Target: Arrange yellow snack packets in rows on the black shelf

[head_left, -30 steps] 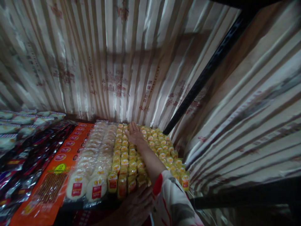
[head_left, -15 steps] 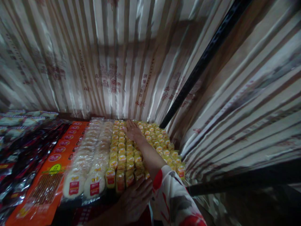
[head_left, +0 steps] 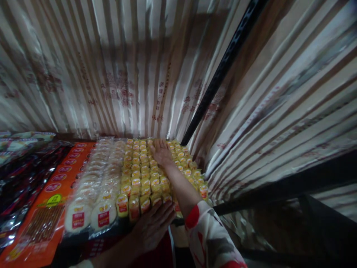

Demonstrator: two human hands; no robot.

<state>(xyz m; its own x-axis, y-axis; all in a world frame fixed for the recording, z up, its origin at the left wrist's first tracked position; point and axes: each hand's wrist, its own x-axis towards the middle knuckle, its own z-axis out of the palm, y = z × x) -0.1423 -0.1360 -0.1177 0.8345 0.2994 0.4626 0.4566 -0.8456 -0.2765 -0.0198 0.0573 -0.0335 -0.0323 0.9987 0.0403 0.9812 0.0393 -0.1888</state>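
Note:
My right hand (head_left: pixel 162 152) lies flat, fingers stretched, on top of the back rows of small yellow-wrapped snack packets (head_left: pixel 145 181). Many of these stand close together in rows, with white and red labels. Along their front edge my left hand (head_left: pixel 154 223) reaches in from the lower left, its fingers extended against the front packets, and nothing shows in its grasp. Left of the yellow rows, round white cakes in clear wrappers (head_left: pixel 103 216) stand in two columns. My right sleeve is white with red and grey patterns.
Orange packs of brown sticks (head_left: pixel 46 223) overlap in a line on the left, beside dark shiny packets (head_left: pixel 25 186). Behind the goods hangs pleated printed sheeting (head_left: pixel 134 93). A black upright post (head_left: pixel 212 89) stands at the back right corner, with a dark rail (head_left: pixel 251 195) on the right.
The view has shifted, so the goods appear further left. My right hand has slid to the right over the yellow packets. My left hand stays at their front edge, slightly higher.

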